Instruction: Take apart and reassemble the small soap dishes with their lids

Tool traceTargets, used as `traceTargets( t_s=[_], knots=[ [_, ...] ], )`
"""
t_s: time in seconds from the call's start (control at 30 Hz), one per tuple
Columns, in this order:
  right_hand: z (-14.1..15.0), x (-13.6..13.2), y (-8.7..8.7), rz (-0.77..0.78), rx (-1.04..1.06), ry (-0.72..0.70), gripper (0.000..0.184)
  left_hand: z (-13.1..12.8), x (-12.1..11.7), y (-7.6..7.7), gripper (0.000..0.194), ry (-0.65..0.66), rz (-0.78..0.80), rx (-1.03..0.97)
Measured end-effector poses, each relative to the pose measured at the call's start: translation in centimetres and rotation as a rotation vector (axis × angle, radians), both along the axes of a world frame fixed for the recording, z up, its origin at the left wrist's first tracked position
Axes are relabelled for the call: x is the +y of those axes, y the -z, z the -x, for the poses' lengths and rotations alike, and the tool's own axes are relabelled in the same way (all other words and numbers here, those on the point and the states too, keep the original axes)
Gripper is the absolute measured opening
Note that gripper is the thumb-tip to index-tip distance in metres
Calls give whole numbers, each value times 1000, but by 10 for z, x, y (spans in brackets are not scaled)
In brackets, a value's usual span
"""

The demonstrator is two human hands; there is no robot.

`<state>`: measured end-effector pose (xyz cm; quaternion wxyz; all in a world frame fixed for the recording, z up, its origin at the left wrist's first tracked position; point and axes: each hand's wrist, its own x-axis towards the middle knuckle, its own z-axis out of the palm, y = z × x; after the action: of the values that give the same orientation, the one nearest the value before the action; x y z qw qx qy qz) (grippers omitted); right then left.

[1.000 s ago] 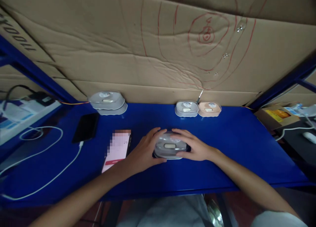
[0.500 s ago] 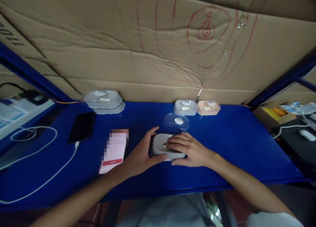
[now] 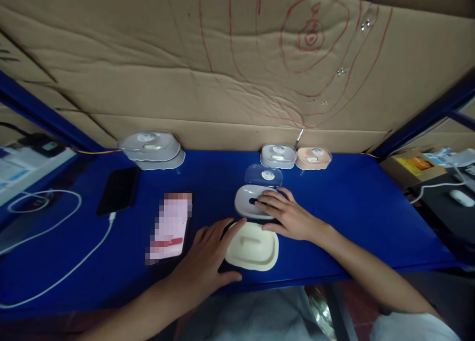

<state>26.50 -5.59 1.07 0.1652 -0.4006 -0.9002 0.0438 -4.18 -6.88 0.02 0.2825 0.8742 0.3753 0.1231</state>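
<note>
My right hand (image 3: 291, 215) is at the right end of a grey oval dish with a dark hole (image 3: 243, 197), fingers over its top and thumb by its near edge. Directly in front of it lies a cream-coloured rounded dish (image 3: 256, 254) with a raised bar inside. My left hand (image 3: 208, 252) is at the cream dish's left side, thumb and fingers spread apart around that edge. Behind the grey dish rests a clear plastic lid (image 3: 254, 175) with a round white sticker.
At the back are a lidded grey box (image 3: 276, 160), a peach box (image 3: 315, 160) and stacked grey boxes (image 3: 163, 155). A lit phone (image 3: 172, 229), a dark phone (image 3: 118, 190) and a white cable (image 3: 89, 254) lie left. Cardboard (image 3: 148, 83) walls the far side.
The grey dish has moved away from me, towards the clear lid, with my right hand on it. The cream dish now shows. My left hand has come nearer to me and opened.
</note>
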Motion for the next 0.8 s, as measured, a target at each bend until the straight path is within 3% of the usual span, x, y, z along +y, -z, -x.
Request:
traceTargets(
  t_s=[0.07,0.1,0.17,0.2,0.27,0.37,0.43,0.5,0.6,0.7,0.8],
  knots=[
    [-2,0,0,-69,24,-8,51,2,2,-14,91,-25,54,-87],
    [-3,0,-2,-115,78,3,44,1,6,-22,75,-67,91,-167],
    [-4,-4,-5,-207,224,36,31,-4,23,-38,26,-240,189,-346],
    [-2,-8,-6,-241,280,33,27,-7,33,-45,21,-332,245,-428],
    [8,-19,-8,-259,291,-54,26,-16,55,-54,42,-461,443,-673],
    [33,-40,-2,-178,75,-222,53,-27,78,-53,55,-427,830,-896],
    [47,-52,7,-154,-59,-270,60,-30,85,-45,51,-446,892,-983],
    [55,-58,14,-194,-122,-321,43,-29,87,-36,47,-480,885,-1017],
    [55,-60,16,-308,-80,-395,19,-24,84,-29,42,-445,883,-938],
    [49,-56,7,-409,20,-354,21,-21,75,-29,38,-366,877,-866],
    [42,-47,0,-442,77,-224,26,-22,62,-29,43,-190,1172,-848]
  ],
)
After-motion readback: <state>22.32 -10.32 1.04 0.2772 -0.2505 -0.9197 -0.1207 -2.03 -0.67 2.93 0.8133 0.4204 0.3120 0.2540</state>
